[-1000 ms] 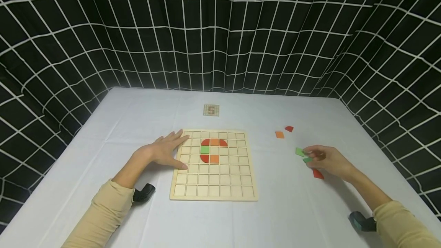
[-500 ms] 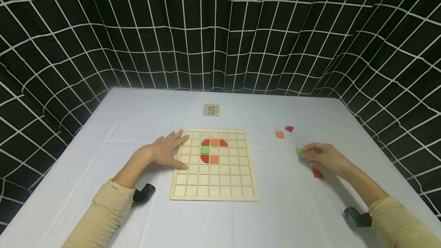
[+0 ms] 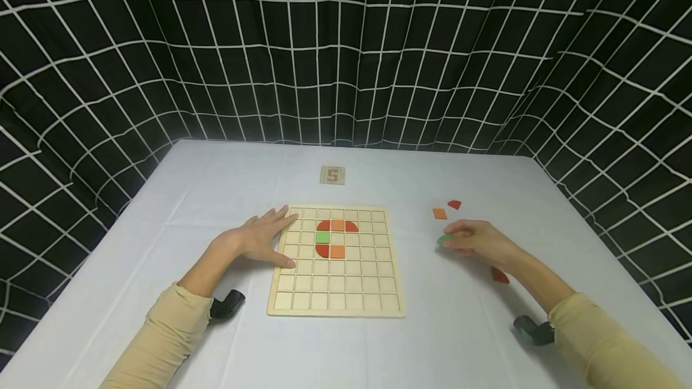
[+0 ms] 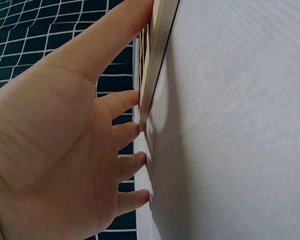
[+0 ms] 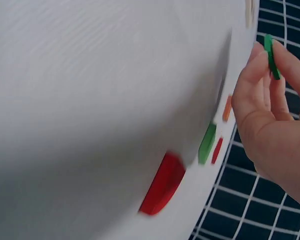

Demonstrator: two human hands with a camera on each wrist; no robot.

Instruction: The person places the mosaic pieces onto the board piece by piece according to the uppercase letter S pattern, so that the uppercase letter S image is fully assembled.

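Observation:
My right hand [image 3: 478,242] pinches a green tile [image 5: 272,56] between thumb and fingertips, held above the table right of the wooden grid board [image 3: 354,284]. My left hand [image 3: 256,240] lies spread at the board's left side, thumb and some fingertips on its edge, the others beyond it. On the board sit a green square tile [image 3: 322,237], two orange squares and three red quarter-round tiles [image 3: 323,251]. Below my right hand, in the right wrist view, a second green tile [image 5: 207,144] lies on the table; the hand hides it in the head view.
An orange square [image 3: 440,214] and a red quarter-round piece [image 3: 455,204] lie right of the board. Another red piece [image 3: 500,275] is near my right wrist. Behind the board lies a small card with an S-like pattern [image 3: 332,175]. Black gridded curtains surround the white table.
My right hand has picked a green tile off the table and moved left with it, toward the board. My left hand stays in place. The head view has tilted slightly.

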